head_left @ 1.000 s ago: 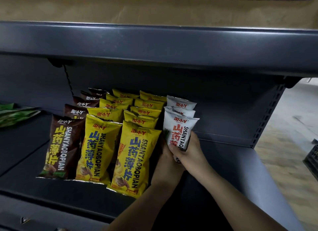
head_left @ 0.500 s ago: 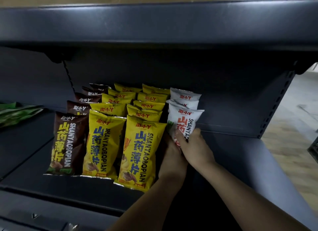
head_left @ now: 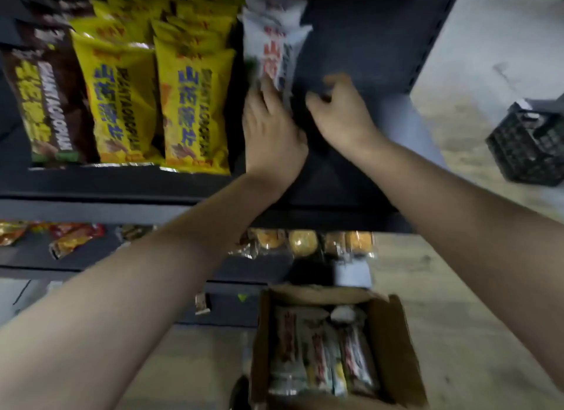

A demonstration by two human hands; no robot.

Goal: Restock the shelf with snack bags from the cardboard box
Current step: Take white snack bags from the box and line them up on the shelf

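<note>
On the dark shelf (head_left: 128, 180), both hands work at the front white snack bag (head_left: 276, 52), which stands upright at the head of a short row of white bags. The left hand (head_left: 271, 132) lies flat on the shelf with its fingers (head_left: 268, 92) pressed against the lower part of that bag, touching it but not wrapped around it. The right hand (head_left: 341, 113) hovers just beside the bag, on its right, fingers loosely curled and grasping nothing; a dark gap shows between it and the bag.

Left of the left hand stand two rows of yellow snack bags (head_left: 195, 104), upright and packed close, the front ones leaning slightly. Farther left again is a row of brown snack bags (head_left: 45, 104), also upright.

Below the forearms, a lower shelf (head_left: 33, 257) carries red and orange packets (head_left: 73, 238) toward the left and round golden pastries in clear wrap (head_left: 302, 241) nearer the middle.

Beneath the right forearm, on the wooden floor (head_left: 442, 303), sits the open cardboard box (head_left: 393, 348), flaps spread, with several white snack bags (head_left: 323, 354) lying flat inside, side by side. Off to the right of the right hand, well apart, a black plastic crate (head_left: 528, 147) rests on the floor. Everything is motion-blurred, so the print on the bags cannot be read clearly.
</note>
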